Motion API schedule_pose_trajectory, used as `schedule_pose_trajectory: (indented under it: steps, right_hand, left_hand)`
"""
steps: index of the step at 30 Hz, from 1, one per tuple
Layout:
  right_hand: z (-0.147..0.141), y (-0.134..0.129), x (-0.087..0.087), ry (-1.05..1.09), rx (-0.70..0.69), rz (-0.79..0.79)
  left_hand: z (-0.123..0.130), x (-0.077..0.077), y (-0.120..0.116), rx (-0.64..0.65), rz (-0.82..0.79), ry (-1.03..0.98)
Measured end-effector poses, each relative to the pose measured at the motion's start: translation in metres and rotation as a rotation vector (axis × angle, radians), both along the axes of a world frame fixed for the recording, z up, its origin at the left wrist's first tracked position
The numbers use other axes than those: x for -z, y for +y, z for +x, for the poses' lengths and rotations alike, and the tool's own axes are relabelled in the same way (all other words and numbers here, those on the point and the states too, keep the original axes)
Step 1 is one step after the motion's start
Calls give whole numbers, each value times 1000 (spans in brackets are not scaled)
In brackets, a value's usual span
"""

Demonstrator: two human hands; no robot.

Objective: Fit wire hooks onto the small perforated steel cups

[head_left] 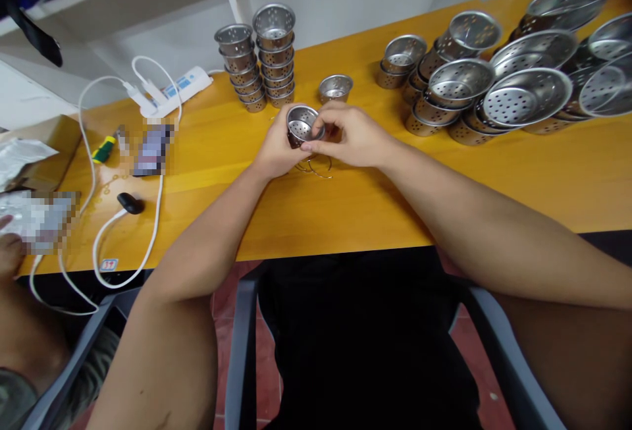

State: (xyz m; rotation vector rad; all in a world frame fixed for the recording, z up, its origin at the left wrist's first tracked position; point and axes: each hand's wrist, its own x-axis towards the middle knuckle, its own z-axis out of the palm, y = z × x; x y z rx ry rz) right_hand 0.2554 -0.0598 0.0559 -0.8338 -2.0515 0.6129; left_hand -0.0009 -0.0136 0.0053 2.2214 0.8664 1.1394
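My left hand (279, 147) is closed around a small perforated metal cup (299, 124), its mouth tipped up toward me. The fingers of my right hand (348, 132) are bent at the cup's right rim, one reaching over the inside, the thumb along the near edge. Anything small between those fingers is hidden. On the table just below the hands lie thin curved wires (322, 175). Another perforated cup (336, 89) stands alone a little beyond my right hand.
Two tall stacks of perforated cups (280, 51) stand behind at left. Many larger stacked ones (461, 81) fill the right side. On the left lie a power strip (185, 87), a phone (152, 150), cables and a green-yellow object (104, 150). Another person's hand (10, 252) shows at far left.
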Motion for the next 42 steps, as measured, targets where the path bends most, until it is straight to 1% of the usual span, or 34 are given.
schedule_pose_trajectory:
  steps: [5, 12, 18, 20, 25, 29, 37, 40, 42]
  right_hand:
    - [0, 0, 0, 10, 15, -15]
    - [0, -1, 1, -4, 19, -39]
    - [0, -1, -1, -7, 10, -48]
    - [1, -2, -3, -37, -1, -77]
    - [4, -5, -8, -135, -101, -206]
    - [6, -7, -10, -173, -102, -240]
    - [6, -10, -15, -178, -96, -217]
    - [5, -10, -13, -160, -65, -222]
    - [3, -11, -11, -148, -23, -194]
  left_hand:
    - [-1, 1, 1, 8, 10, -3]
    - [-1, 2, 2, 16, -23, 6]
    - [-3, 5, 6, 83, 19, 4]
    - [-3, 4, 5, 98, 24, 21]
    - [-2, -2, 0, 121, 22, 55]
    - [-1, -2, -1, 157, 25, 63]
    - [-1, 0, 0, 155, 36, 68]
    - [-3, 2, 3, 154, 63, 60]
    - [-4, 3, 6, 150, 92, 51]
